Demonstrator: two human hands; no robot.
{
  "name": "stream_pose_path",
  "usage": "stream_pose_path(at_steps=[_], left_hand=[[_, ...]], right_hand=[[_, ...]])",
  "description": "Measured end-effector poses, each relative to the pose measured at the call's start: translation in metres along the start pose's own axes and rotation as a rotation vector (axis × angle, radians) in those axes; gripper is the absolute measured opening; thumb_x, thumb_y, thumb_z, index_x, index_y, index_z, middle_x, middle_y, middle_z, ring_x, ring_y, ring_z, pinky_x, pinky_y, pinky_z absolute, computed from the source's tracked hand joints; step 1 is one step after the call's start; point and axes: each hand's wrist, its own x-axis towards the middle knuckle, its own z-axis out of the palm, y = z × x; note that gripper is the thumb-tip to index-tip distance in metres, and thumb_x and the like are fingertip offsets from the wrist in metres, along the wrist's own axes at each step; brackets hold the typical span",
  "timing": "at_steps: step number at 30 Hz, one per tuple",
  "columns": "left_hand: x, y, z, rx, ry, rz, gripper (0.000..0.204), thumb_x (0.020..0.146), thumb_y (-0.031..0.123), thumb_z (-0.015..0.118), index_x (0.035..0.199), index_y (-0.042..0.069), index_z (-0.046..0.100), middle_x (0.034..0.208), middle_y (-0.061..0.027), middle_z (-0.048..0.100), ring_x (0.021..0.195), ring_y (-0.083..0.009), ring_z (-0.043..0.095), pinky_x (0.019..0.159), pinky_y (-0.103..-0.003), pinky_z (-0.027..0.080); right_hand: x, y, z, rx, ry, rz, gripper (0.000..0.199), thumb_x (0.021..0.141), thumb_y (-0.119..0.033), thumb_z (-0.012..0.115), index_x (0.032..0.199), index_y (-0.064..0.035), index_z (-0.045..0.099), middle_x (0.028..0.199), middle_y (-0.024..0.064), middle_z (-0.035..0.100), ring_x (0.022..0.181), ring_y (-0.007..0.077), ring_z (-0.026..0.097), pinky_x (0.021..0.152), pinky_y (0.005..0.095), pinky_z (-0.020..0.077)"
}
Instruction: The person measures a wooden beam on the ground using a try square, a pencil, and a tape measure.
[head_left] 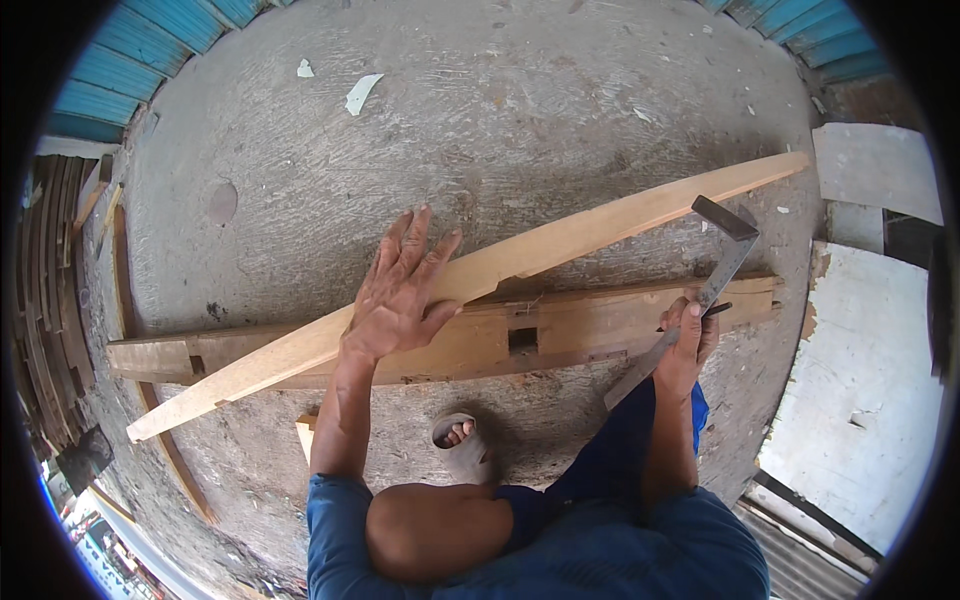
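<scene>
**A:** Where do you stand right now?

**B:** Your left hand lies flat and open, fingers spread, pressing the pale wooden plank where it crosses slantwise over the darker mortised beam. The plank runs from low on your left up toward the far right, resting on that beam, which lies on the concrete floor in front of your foot.

**A:** And your other hand?

**B:** Your right hand is closed around the blade of a metal try square, with a dark pencil seemingly pinched in the same grip. The square hovers at the right end of the beam, its short arm pointing up near the plank's edge.

**A:** So which step is this?

**B:** It looks like laying out: you steady the plank while you bring the square in to mark or check it.

**A:** What does the next move ask of you?

**B:** Keep the left palm heavy so the plank does not slide, seat the square's stock flush against a true edge, and free the pencil tip before you strike any line.
</scene>
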Motion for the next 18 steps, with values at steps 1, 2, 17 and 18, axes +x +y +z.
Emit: stream_pose_path(at_steps=[1,2,17,18], left_hand=[[0.000,0.001,0.000,0.035,-0.010,-0.013,0.095,0.080,0.037,0.084,0.162,0.019,0.040,0.172,-0.0227,0.021,0.155,-0.0493,0.023,0.125,-0.057,0.030],[0.001,0.003,0.000,0.070,-0.019,-0.026,0.096,0.079,0.039,0.085,0.162,0.019,0.040,0.172,-0.0220,0.022,0.155,-0.0487,0.024,0.125,-0.057,0.029],[0.017,0.031,-0.019,0.201,-0.397,-0.364,0.079,0.079,0.052,0.082,0.142,0.015,0.052,0.110,-0.0211,0.075,0.110,-0.0404,0.071,0.099,-0.050,0.053],[0.014,0.028,-0.013,0.231,-0.346,-0.330,0.079,0.080,0.051,0.082,0.142,0.014,0.052,0.106,-0.0217,0.075,0.107,-0.0410,0.072,0.098,-0.050,0.053]], right_hand=[[0.001,0.000,-0.001,-0.053,0.010,-0.026,0.026,0.108,-0.028,0.060,0.117,-0.0047,0.064,0.080,-0.0021,0.050,0.074,0.0070,0.045,0.068,0.0269,0.0402],[0.002,0.001,-0.002,-0.106,0.019,-0.051,0.026,0.108,-0.029,0.060,0.117,-0.0044,0.063,0.079,-0.0024,0.049,0.073,0.0066,0.044,0.067,0.0267,0.0396],[0.034,0.021,-0.152,-0.939,0.328,-0.070,0.049,0.109,-0.037,0.051,0.114,0.0092,0.064,0.096,0.0272,0.068,0.087,0.0409,0.063,0.080,0.0472,0.0486],[0.034,0.023,-0.174,-0.990,0.326,-0.075,0.049,0.109,-0.037,0.052,0.113,0.0096,0.064,0.095,0.0285,0.068,0.087,0.0430,0.064,0.079,0.0481,0.0487]])
